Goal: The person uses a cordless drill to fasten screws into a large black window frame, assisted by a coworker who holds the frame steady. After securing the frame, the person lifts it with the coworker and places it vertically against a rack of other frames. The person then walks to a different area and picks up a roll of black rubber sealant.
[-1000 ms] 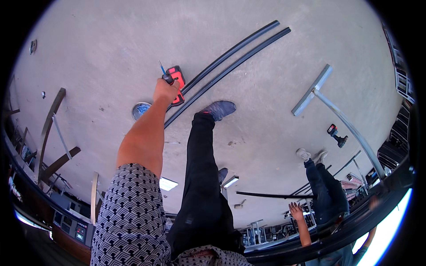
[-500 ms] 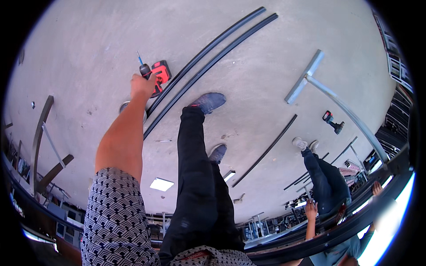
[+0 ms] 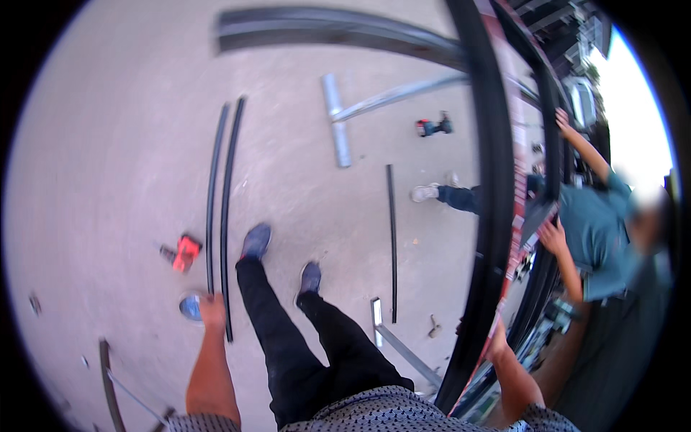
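My left hand (image 3: 211, 311) is low over the floor, right beside a round container (image 3: 191, 307) with a blue inside. Its fingers are hidden and blurred, so I cannot tell whether it holds anything. Just beyond lies a red and black cordless drill (image 3: 187, 252), with no hand on it. On my right side, my right hand (image 3: 498, 343) grips the edge of a large black metal frame (image 3: 492, 187), which has a red and white strip along it. Two long dark bars (image 3: 227, 209) lie on the floor between the drill and my feet.
Another person (image 3: 601, 230) stands to the right with both hands on the frame. A T-shaped metal stand (image 3: 337, 119), a second drill (image 3: 434, 126) and a thin black bar (image 3: 391, 241) are on the floor ahead. A curved dark beam (image 3: 109, 381) lies at lower left.
My left hand has left the red drill and is now by the round container. The view has turned right, bringing the black frame and my right hand into sight.
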Demonstrator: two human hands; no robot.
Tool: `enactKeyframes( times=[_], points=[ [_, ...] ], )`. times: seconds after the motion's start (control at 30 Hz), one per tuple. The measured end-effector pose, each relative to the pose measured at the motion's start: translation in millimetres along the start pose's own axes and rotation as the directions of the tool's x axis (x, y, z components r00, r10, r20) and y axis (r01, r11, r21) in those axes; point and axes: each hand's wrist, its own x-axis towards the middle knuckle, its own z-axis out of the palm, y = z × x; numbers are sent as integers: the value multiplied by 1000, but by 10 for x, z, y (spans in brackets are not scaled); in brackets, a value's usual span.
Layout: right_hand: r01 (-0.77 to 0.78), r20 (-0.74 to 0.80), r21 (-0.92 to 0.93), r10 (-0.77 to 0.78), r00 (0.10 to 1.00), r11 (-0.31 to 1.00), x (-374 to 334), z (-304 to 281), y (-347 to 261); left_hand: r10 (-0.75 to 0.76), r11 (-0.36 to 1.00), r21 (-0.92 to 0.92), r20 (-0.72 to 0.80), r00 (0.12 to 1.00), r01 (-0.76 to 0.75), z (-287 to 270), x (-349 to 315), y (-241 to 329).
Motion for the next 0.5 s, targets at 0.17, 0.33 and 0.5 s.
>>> enactKeyframes(
  times=[0.17, 0.33, 0.5],
  points=[
    [132, 94, -134, -121, 988, 982, 362, 330, 196, -24, 968, -238, 249, 968, 86, 266, -419, 534],
    [228, 93, -327, -209, 974, 917, 821, 385, 454, 69, 943, -327, 376, 924, 63, 283, -1079, 1521],
    [588, 317, -202, -516, 796, 783, 413, 533, 320, 192, 933, -357, 409, 892, -37, 168, -1489, 1732]
  ],
)
